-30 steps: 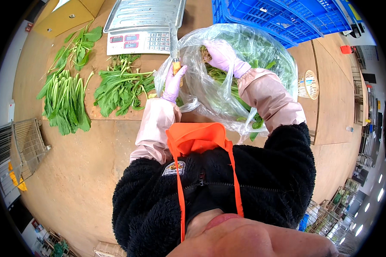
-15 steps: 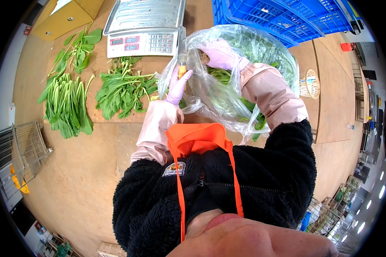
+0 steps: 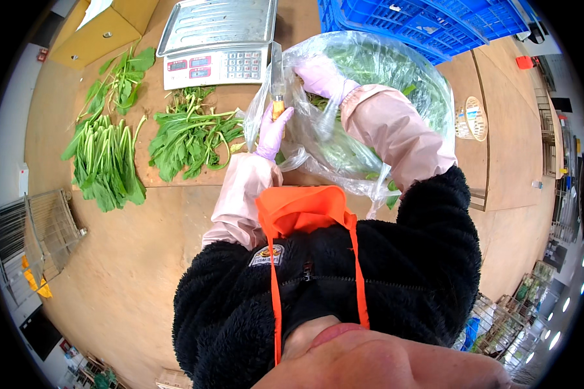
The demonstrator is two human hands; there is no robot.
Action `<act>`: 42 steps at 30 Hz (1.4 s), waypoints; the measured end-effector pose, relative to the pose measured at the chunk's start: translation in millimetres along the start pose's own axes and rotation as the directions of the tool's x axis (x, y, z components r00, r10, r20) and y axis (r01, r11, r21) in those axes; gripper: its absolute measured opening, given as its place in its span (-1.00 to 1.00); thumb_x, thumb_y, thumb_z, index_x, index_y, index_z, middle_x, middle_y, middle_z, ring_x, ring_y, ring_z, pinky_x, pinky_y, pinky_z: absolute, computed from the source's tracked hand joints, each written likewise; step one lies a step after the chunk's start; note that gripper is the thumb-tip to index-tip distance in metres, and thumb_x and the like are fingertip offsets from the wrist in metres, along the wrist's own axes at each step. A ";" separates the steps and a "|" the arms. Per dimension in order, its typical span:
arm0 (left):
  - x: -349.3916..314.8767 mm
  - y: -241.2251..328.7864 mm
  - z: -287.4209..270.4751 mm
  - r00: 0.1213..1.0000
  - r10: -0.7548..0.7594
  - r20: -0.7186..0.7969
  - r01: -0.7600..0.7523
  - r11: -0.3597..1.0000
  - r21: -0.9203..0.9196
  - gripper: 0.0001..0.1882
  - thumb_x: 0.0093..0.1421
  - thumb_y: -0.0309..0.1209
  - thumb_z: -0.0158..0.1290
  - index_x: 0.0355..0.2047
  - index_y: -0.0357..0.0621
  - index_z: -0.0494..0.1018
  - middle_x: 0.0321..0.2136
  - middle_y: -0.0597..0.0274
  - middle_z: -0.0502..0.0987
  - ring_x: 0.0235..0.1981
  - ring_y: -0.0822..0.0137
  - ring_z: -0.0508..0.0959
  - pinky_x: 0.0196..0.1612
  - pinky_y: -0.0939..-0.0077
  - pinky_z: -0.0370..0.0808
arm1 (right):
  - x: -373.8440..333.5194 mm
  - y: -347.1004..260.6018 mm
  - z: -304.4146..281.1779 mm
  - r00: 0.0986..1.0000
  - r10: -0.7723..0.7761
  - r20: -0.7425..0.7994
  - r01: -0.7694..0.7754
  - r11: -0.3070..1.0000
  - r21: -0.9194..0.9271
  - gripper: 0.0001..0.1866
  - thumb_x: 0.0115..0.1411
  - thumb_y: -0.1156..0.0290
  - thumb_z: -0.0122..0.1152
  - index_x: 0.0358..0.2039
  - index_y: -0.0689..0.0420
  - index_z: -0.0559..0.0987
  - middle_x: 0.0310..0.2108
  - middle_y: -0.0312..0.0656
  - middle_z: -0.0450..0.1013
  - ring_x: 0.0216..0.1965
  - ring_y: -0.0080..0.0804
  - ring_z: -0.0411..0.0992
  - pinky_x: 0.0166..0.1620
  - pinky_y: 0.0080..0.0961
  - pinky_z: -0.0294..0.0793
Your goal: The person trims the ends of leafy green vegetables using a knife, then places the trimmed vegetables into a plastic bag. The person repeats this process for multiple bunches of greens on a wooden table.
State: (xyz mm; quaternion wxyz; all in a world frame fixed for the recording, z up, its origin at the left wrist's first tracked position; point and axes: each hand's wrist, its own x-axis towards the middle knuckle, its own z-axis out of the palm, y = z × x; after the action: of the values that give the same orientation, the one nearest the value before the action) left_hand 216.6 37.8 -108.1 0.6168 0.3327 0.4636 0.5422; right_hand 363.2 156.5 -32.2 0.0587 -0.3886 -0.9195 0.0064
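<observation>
"Where's the knife (image 3: 278, 91)?"

"In the left hand (image 3: 271, 135), fingers closed round its handle, the blade aimed at the far edge of the counter (image 3: 464, 81) and just beside the scale (image 3: 220, 45)."

"And the right hand (image 3: 321, 79)?"

"At the folds of the clear bag (image 3: 308, 123), which reaches the counter's near edge. Film hides those fingertips, so I can't tell whether they grip anything. Greens (image 3: 370, 61) fill the bag's far side."

"What would you watch?"

"That blade. It stands right by the loose film, so I'd hold it flat and turned away from the folds; a nick seems likely otherwise. I'd also gather the film back off the right fingers, for a surer feel."

"And the loose bunches (image 3: 107, 162)?"

"By the counter's near left corner, one with its leaf tips over the edge. I'd reach around them."
</observation>
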 end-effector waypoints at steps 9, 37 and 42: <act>-20.9 9.9 -7.2 0.999 -0.013 -0.052 0.009 0.997 -0.075 -0.55 0.09 -0.49 0.05 0.03 -0.15 0.29 -0.09 0.42 0.39 -0.20 0.61 0.37 -0.11 0.70 0.30 | -31.6 8.4 -38.7 0.994 -0.067 -0.092 0.075 0.994 0.083 -0.66 -0.14 0.37 0.16 -0.25 0.04 0.49 -0.40 -0.10 0.45 -0.32 -0.09 0.40 -0.24 -0.25 0.35; -56.2 34.6 55.0 0.996 -0.068 0.064 0.050 0.967 0.249 -0.61 0.03 -0.33 0.15 -0.12 -0.14 0.37 -0.33 0.35 0.44 -0.34 0.54 0.39 -0.22 0.68 0.31 | -125.1 62.6 -126.3 0.857 -0.024 -0.515 0.140 0.972 0.189 -0.77 -0.02 0.52 0.13 -0.28 0.11 0.48 -0.32 -0.14 0.41 -0.24 -0.16 0.37 -0.16 -0.43 0.38; -97.3 54.9 96.8 0.963 0.104 0.249 -0.122 0.991 0.055 -0.82 0.10 -0.42 0.05 -0.28 -0.14 0.36 -0.48 0.45 0.37 -0.43 0.63 0.33 -0.32 0.74 0.29 | -155.3 40.2 -167.8 0.758 -0.011 -0.652 0.178 0.965 0.191 -0.92 0.08 0.52 0.11 -0.38 0.22 0.47 -0.37 -0.17 0.44 -0.33 -0.29 0.42 -0.24 -0.53 0.40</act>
State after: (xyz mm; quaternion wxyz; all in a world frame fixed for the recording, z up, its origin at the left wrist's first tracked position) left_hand 288.8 -37.9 -3.6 0.6255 0.4443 0.3824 0.5148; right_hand 518.1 67.7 116.2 0.4181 -0.3098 -0.8537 -0.0192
